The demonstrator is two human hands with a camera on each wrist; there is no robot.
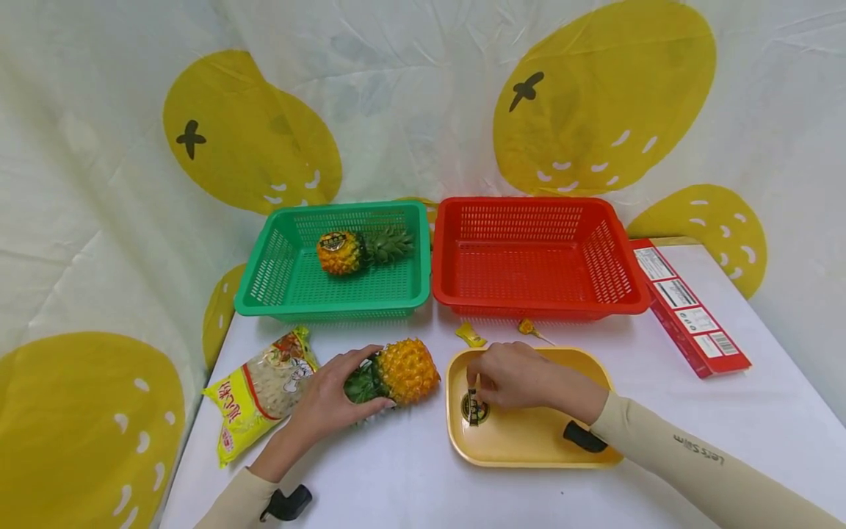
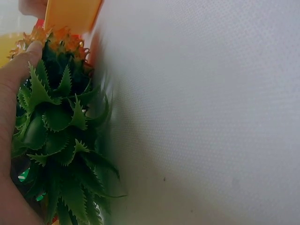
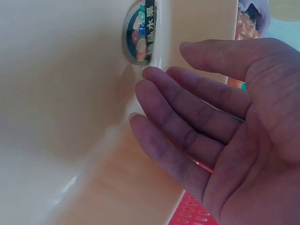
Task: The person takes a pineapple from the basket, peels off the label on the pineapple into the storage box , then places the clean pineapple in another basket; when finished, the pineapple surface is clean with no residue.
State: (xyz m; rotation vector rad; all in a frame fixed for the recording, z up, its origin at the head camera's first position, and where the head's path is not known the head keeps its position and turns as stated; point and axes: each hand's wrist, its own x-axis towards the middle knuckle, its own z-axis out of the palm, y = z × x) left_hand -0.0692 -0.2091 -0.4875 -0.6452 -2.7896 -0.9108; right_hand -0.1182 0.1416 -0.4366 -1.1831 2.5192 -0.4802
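1. The left hand (image 1: 333,389) has its grip curled round the leafy end of the pineapple (image 1: 410,371), at the tray's (image 1: 535,444) nine o'clock; held off-centre, the fruit could roll.
2. The right hand (image 1: 515,375) seems to hold nothing, fingers parted, by the label (image 1: 474,410), nine o'clock inside; I can't tell if they touch.
3. A careless pinch could crease the label.

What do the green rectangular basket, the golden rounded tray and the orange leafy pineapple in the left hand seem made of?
Green basket: likely moulded plastic, slightly shiny, from its slotted walls. Golden tray: smooth, glossy plastic or coated metal; its highlights leave that open. Orange pineapple: slightly shiny, bumpy skin, toothed leaves; real fruit or plastic, unclear.
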